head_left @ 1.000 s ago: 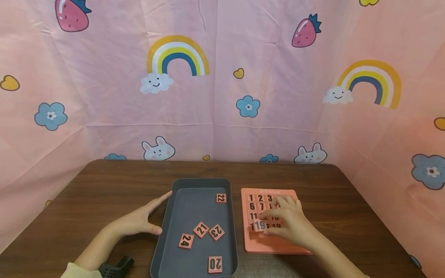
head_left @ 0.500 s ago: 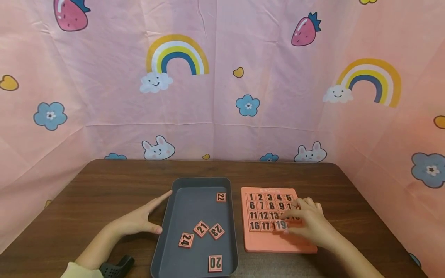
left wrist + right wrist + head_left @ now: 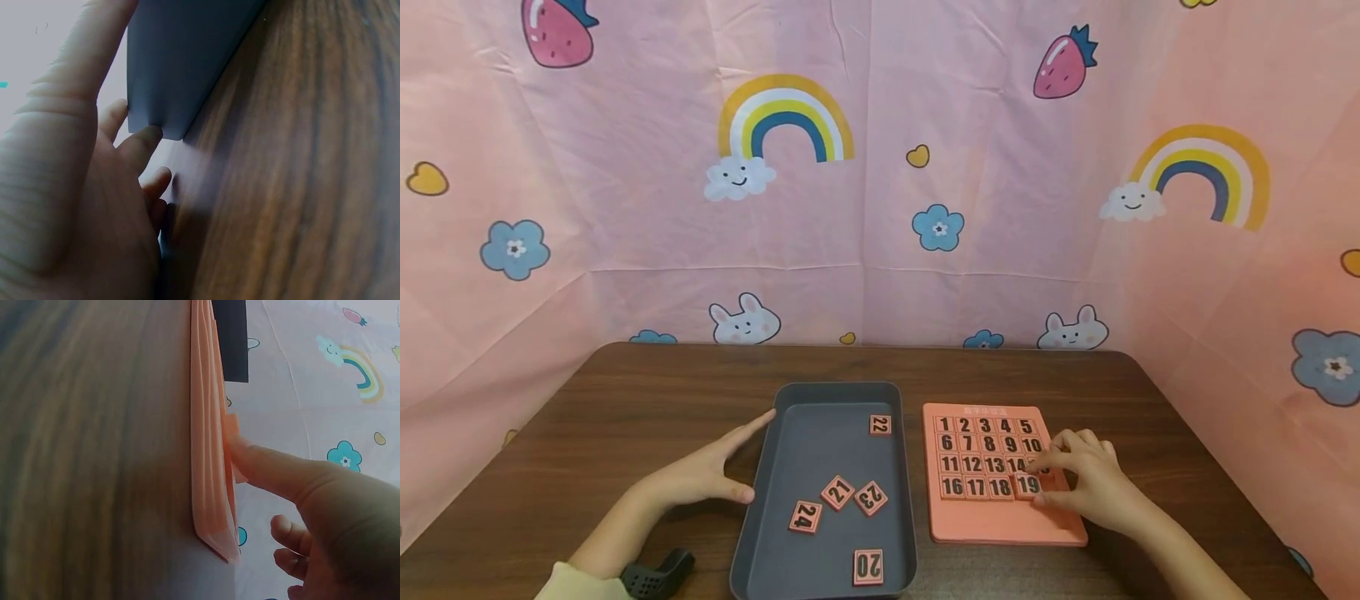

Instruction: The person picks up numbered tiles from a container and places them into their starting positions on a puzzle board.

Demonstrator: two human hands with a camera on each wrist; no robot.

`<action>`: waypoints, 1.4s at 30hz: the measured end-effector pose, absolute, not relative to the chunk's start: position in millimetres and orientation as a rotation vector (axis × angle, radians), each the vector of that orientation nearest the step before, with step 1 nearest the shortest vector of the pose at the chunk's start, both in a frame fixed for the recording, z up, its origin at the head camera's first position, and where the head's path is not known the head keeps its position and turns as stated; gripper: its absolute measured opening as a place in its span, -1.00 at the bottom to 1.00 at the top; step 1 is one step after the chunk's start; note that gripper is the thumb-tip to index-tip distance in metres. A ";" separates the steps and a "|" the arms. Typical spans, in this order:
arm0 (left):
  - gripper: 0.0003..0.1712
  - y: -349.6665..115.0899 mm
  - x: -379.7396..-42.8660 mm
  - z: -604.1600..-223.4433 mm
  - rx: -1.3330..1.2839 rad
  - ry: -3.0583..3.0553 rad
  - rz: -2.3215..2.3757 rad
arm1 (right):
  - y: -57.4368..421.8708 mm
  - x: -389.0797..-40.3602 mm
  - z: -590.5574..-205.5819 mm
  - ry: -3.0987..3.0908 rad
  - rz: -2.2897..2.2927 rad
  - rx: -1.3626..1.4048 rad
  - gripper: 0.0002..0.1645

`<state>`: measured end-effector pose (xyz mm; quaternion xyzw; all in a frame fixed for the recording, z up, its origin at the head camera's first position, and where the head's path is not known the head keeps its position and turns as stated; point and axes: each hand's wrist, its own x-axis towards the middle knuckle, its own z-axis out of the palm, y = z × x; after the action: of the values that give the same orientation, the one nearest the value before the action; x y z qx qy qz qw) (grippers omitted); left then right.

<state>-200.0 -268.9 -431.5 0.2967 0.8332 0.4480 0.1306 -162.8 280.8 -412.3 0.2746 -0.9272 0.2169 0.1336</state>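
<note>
My right hand [image 3: 1093, 481] pinches the number tile 19 [image 3: 1027, 485] between thumb and fingers, at the right of tile 18 in the fourth row of the pink number board [image 3: 970, 527]. Tiles 1 to 14 and 16 to 18 sit in rows on the board; the fingers partly cover the end of the third row. In the right wrist view the thumb touches the tile [image 3: 231, 428] above the board's edge. My left hand [image 3: 688, 479] rests with spread, straight fingers against the left side of the grey tray [image 3: 756, 492], also seen in the left wrist view.
Inside the tray lie loose tiles: tile 22 [image 3: 880, 425], tile 21 [image 3: 837, 492], tile 23 [image 3: 871, 497], tile 24 [image 3: 805, 517] and tile 20 [image 3: 868, 567]. Everything stands on a brown wooden table [image 3: 685, 383], with a patterned pink cloth [image 3: 820, 233] behind it.
My right hand has carried tile 19 rightward across the board's fourth row, from over tiles 16 and 17 to beside tile 18. The left hand stays at the tray.
</note>
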 end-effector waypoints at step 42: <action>0.21 -268.5 -200.0 -432.8 0.854 2.424 1.302 | 191.5 -157.5 -388.3 -2.458 0.804 1.131 -0.52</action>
<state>-200.0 -268.5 -432.8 0.2940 0.8342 0.4480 0.1301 -157.5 191.5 -388.3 0.3955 -0.8598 0.2813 0.1587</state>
